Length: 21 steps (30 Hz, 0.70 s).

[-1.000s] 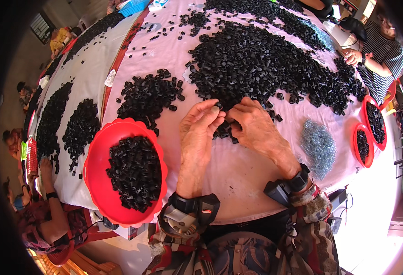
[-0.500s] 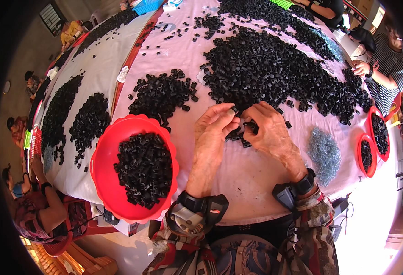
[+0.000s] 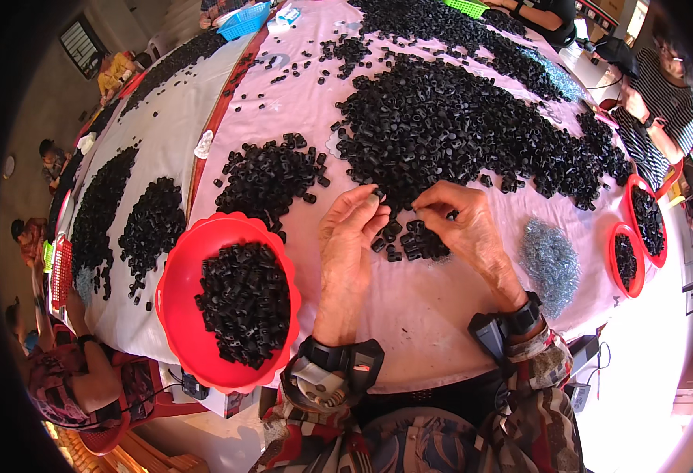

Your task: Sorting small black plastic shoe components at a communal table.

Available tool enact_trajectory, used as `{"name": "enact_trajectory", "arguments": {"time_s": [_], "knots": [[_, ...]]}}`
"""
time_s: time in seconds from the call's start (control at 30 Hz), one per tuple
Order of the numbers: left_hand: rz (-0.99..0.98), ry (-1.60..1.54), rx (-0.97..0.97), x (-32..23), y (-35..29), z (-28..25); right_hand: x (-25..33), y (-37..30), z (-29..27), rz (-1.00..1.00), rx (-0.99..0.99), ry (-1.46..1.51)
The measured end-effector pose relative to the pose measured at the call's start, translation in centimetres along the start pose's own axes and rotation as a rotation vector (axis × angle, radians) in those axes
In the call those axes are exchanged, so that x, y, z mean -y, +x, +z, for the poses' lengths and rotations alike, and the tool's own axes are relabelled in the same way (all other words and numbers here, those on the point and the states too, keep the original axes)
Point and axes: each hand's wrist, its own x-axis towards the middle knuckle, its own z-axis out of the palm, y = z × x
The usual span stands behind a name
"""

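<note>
My left hand (image 3: 346, 236) pinches a small black plastic piece (image 3: 379, 194) between thumb and fingertips. To its right, my right hand (image 3: 466, 225) has thumb and forefinger pressed together; what their tips pinch is too small to make out. Another black piece (image 3: 451, 214) shows among its curled fingers. Below and between the hands lies a loose cluster of black pieces (image 3: 419, 241), in front of the large heap (image 3: 417, 126). By my left forearm stands a red scalloped bowl (image 3: 179, 303) partly filled with such pieces.
A heap of clear bluish bits (image 3: 550, 264) lies right of my right hand. Two red baskets (image 3: 629, 293) with black pieces stand at the right edge. Smaller black heaps (image 3: 267, 181) lie left. Other people sit around the table (image 3: 409, 339).
My hands have drawn apart, the left shifting slightly left with its piece. More of the black cluster between them shows. The view has shifted slightly.
</note>
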Motion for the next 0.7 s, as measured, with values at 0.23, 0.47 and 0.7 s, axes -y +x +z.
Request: {"name": "enact_trajectory", "arguments": {"time_s": [0.23, 0.47, 0.7], "knots": [[-0.006, -0.009, 0.011, 0.1, 0.1, -0.2, 0.6, -0.3, 0.6, -0.132, 0.119, -0.125], [0.015, -0.053, -0.05, 0.1, 0.3, -0.1, 0.7, -1.1, 2.5, -0.37, 0.268, -0.468], [0.004, -0.028, -0.034, -0.1, 0.2, 0.1, 1.1, -2.1, 4.1, -0.375, 0.281, -0.602]]}}
